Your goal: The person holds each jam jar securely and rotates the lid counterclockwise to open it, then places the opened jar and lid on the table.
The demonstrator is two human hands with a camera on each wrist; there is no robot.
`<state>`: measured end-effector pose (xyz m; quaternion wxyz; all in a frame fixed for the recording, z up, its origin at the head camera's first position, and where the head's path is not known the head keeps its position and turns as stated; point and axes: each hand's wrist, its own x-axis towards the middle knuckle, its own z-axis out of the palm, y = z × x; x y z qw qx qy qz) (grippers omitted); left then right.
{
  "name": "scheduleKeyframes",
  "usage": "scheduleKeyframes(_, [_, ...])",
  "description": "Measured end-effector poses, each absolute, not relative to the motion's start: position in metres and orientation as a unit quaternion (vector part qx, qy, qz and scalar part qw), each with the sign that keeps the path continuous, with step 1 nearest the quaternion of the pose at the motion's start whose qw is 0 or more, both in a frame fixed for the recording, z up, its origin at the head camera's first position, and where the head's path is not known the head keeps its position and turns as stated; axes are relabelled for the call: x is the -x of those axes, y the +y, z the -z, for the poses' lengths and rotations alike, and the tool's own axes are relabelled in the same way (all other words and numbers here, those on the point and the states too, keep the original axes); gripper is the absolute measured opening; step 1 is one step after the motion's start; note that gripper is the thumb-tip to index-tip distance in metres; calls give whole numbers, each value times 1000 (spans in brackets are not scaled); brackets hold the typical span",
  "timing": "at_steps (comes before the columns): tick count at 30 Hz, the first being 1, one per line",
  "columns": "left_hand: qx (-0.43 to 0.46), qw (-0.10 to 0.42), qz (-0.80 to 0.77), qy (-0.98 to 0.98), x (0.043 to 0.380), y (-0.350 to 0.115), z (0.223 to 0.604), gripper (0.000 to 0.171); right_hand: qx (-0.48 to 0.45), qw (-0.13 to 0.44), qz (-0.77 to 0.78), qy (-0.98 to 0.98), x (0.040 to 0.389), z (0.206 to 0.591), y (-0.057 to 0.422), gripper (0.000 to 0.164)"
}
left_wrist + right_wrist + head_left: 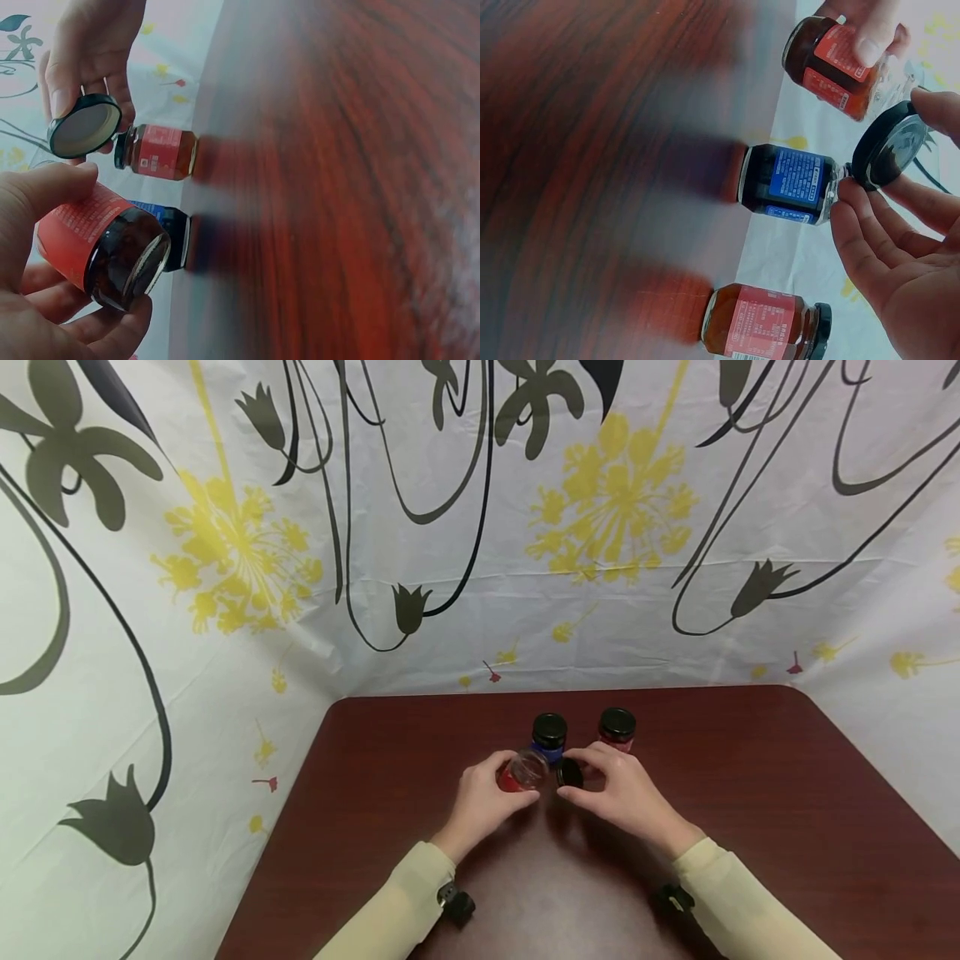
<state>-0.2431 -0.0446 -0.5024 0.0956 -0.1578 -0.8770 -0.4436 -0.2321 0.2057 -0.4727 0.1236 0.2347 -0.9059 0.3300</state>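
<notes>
My left hand point(483, 792) grips a glass jar point(82, 232) with a red label and dark contents, thumb on one side and fingers on the other. The jar is raised off the table and tilted, its mouth uncovered. Between thumb and fingers, my right hand point(621, 787) pinches a black screw lid point(889, 144) by its rim, just right of the jar and apart from it. The lid's pale inside faces the left wrist camera. Right behind stands a blue-labelled jar point(795, 176) with a black lid. Farther right is a pink-labelled jar point(759, 322), also lidded.
The dark reddish-brown table point(405, 760) has its far edge just behind the standing jars. A white cloth point(450, 552) with yellow and grey flowers hangs behind the table and along its sides. A dark wrist device point(456, 903) sits on the left sleeve.
</notes>
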Motion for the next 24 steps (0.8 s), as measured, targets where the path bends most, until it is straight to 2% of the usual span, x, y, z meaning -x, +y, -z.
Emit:
scheduleKeyframes(13, [128,72,466,-873,257,-58,492,60,-227,102,-330,-910,229,475,204,54])
scheduleKeyframes(24, [118,72,487,-862,271,-78,487,58,-241,111,-333,-905,228,478,205,50])
